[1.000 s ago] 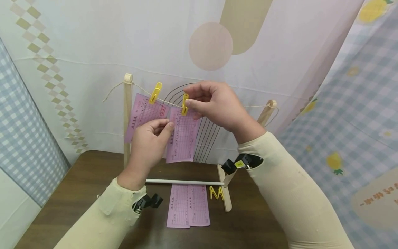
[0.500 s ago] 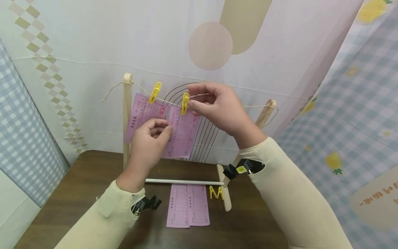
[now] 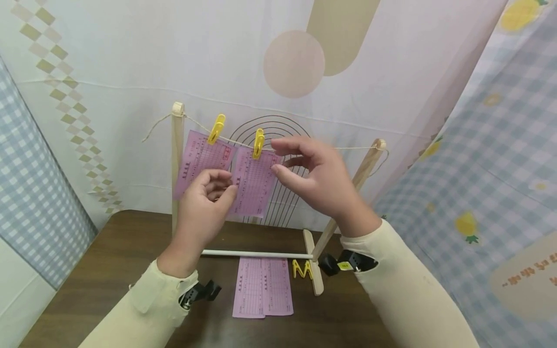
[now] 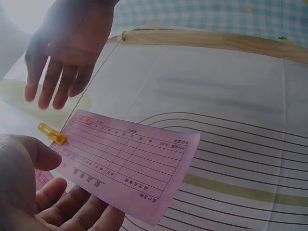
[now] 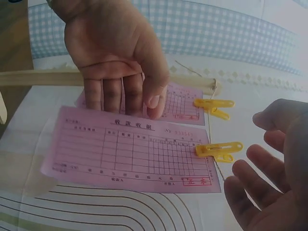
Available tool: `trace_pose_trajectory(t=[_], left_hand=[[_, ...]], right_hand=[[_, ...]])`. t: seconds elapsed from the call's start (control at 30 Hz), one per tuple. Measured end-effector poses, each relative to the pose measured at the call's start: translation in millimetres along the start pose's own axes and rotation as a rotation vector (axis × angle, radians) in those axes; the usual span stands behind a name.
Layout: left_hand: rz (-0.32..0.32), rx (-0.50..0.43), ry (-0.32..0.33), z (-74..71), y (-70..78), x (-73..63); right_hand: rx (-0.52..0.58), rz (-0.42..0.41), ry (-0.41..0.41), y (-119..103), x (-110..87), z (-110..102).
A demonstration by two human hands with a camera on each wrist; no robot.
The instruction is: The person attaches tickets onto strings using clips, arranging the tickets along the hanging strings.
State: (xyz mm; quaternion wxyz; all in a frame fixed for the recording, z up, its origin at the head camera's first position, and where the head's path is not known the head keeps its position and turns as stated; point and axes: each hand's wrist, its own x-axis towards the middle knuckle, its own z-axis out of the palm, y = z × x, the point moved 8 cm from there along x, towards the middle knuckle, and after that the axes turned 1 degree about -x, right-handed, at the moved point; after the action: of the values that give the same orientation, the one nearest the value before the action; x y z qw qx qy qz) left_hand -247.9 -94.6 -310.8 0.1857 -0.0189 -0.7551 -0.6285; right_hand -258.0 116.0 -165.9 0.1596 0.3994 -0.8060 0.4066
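Observation:
A pink receipt slip [image 3: 258, 181] hangs from the string [image 3: 348, 148], held at its top edge by a yellow clothespin [image 3: 258, 143]. My right hand [image 3: 324, 179] is just right of that clothespin, thumb and fingers spread apart and holding nothing. At the slip's left edge is my left hand [image 3: 202, 208], its fingers loosely bent and thumb apart from them; in the left wrist view its fingers [image 4: 82, 207] lie close beside the paper. To the left hangs another pink receipt slip [image 3: 204, 152] under its own yellow clothespin [image 3: 216, 129], partly covered by the left hand.
Wooden posts [image 3: 367, 166] carry the string at both ends, joined low down by a white rod [image 3: 256, 253]. Two overlapping receipt slips [image 3: 278, 290] lie on the brown table [image 3: 344, 309], with yellow clothespins [image 3: 302, 268] beside them at the right foot.
My right hand has let go of the clothespin and moved right and down. My left hand has loosened and drawn slightly left from the slip, which now hangs from its clothespin.

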Motion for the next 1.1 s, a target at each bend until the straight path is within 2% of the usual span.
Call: trace_pose_trajectory(t=[0.2, 0.3, 0.6, 0.8, 1.1], left_hand=[[-0.008, -0.010, -0.090, 6.6, -9.4, -5.4], [-0.018, -0.024, -0.130, 10.2, -16.5, -8.1], [-0.047, 0.016, -0.159, 12.2, -41.9, -13.5], [-0.050, 0.051, -0.183, 14.5, -63.3, -17.4], [-0.028, 0.119, -0.253, 18.5, -96.6, -28.5]], right_hand=[[-0.088, -0.059, 0.037, 1.7, -24.1, -2.6], [-0.105, -0.055, 0.061, 6.7, -36.8, -1.9], [-0.130, 0.051, 0.102, 32.2, -75.2, 3.9], [-0.159, 0.139, 0.128, 57.7, -104.0, 9.5], [-0.183, 0.245, 0.103, 93.7, -142.3, 23.9]])
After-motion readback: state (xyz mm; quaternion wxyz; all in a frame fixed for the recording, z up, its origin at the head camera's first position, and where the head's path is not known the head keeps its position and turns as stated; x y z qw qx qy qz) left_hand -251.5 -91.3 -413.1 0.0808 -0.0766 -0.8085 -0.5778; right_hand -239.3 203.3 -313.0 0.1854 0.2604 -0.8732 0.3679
